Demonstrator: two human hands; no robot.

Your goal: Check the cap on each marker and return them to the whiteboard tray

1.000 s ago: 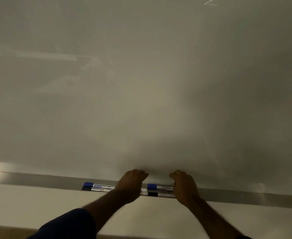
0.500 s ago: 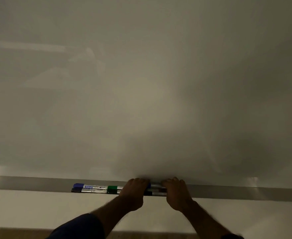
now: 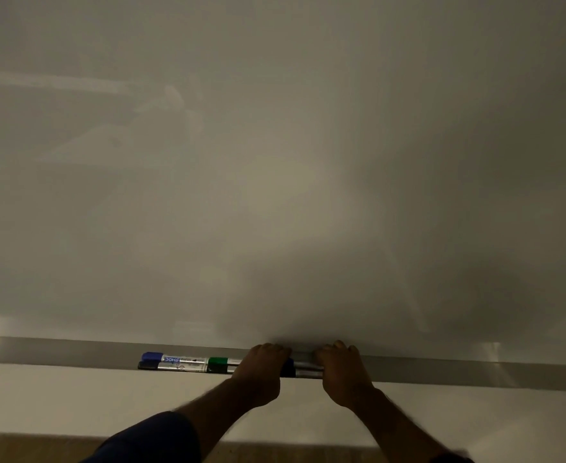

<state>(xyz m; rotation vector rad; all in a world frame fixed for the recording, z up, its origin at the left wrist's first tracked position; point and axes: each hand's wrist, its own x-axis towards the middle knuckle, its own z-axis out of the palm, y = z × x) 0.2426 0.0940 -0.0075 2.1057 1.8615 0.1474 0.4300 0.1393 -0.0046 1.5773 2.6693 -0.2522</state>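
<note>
both hands are laid over the whiteboard tray (image 3: 74, 354), knuckles up, fingers curled over the markers lying in it. left hand (image 3: 261, 370) and right hand (image 3: 343, 370) are set close together but apart, with a short stretch of two markers exposed between them: a blue-capped marker (image 3: 303, 364) at the back and a dark-capped marker (image 3: 305, 373) in front. whether either hand is actually pinching a barrel or just resting on it cannot be told; the fingertips are hidden past the tray edge.

just left of the left hand a green-capped marker (image 3: 221, 361) is seen, its far end covered by that hand. further left, a blue marker (image 3: 174, 358) and a black marker (image 3: 171, 366) are lying side by side, caps on as far as can be seen.

step judged in hand: cap check on the pair between the hands, done in the tray. all visible markers are already in the tray, so the task is judged near its end.

next move calls for: cap and barrel to be pressed together along the marker axis, then both hands released, markers left flat so nothing is rolled off the front lip. lighting is dim; cap seating cannot be verified.
</note>
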